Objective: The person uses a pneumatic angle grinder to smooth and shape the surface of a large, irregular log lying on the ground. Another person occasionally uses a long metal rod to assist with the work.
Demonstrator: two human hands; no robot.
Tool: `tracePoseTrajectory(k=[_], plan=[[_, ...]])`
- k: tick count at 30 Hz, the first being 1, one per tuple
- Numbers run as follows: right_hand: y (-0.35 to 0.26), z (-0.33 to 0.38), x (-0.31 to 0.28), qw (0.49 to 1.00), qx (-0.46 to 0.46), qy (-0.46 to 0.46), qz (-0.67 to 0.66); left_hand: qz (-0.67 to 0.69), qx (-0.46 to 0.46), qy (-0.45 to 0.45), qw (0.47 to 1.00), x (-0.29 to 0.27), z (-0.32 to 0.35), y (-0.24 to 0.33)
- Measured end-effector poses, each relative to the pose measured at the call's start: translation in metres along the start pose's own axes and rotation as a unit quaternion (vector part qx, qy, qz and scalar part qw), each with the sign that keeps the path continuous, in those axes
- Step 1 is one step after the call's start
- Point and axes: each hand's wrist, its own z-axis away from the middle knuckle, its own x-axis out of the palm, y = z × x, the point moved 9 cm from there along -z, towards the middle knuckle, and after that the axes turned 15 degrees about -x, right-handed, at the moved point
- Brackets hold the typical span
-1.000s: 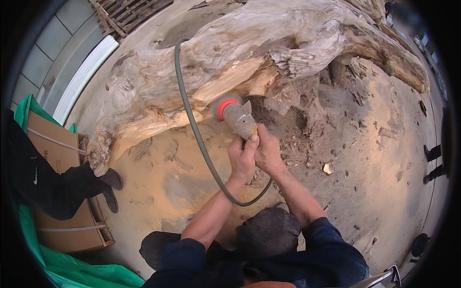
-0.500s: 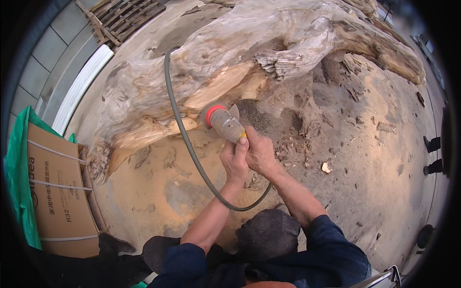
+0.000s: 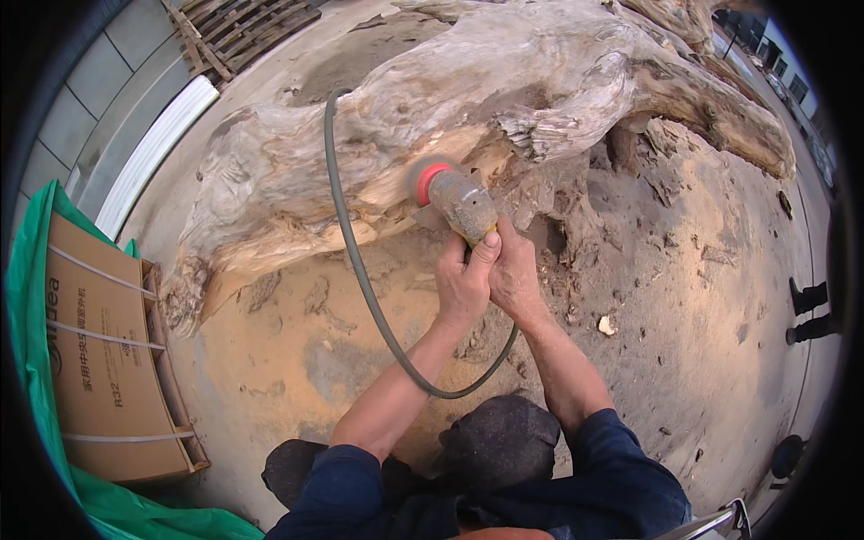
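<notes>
Both my hands are closed round the dust-covered body of an angle grinder (image 3: pixel 462 203). My left hand (image 3: pixel 463 281) grips its rear end from the left, thumb along the top. Pressed close beside it, my right hand (image 3: pixel 515 275) wraps the same end from the right. The grinder's red disc (image 3: pixel 433 183) is blurred at its rim and lies against the pale, freshly cut side of a large weathered log (image 3: pixel 423 90). A grey-green cable (image 3: pixel 358 270) loops from the log's top, across my left forearm, and back toward my hands.
Sawdust and wood chips cover the ground (image 3: pixel 297 369). To the left stands a strapped cardboard box (image 3: pixel 108 360) with a green sheet (image 3: pixel 27 279) round it. Wooden pallets (image 3: pixel 252 31) and a white beam (image 3: pixel 157 153) lie beyond. Another person's legs (image 3: pixel 813 310) show at the right.
My hands have carried the grinder up and to the right, so its disc sits farther along the cut wood. The view has shifted slightly.
</notes>
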Motion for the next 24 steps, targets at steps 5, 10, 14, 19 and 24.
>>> tracePoseTrajectory(k=[5,10,14,19,24], plan=[[-0.015,0.007,0.019,0.999,-0.018,-0.024,-0.011,0.03,-0.021,0.012,0.999,-0.022,0.015,-0.005],[0.0,-0.001,0.002,0.998,0.01,0.042,-0.056,-0.046,-0.01,-0.044,0.998,-0.002,-0.008,-0.002],[0.011,0.004,0.0,0.998,0.036,0.035,-0.045,-0.053,-0.01,-0.033,0.998,0.005,-0.011,-0.003],[-0.01,0.01,0.019,0.999,-0.017,-0.042,-0.006,0.034,-0.031,0.042,0.998,-0.023,0.02,-0.011],[-0.008,0.003,0.008,0.999,-0.032,-0.009,0.0,0.042,-0.021,-0.008,0.999,-0.009,0.007,-0.012]])
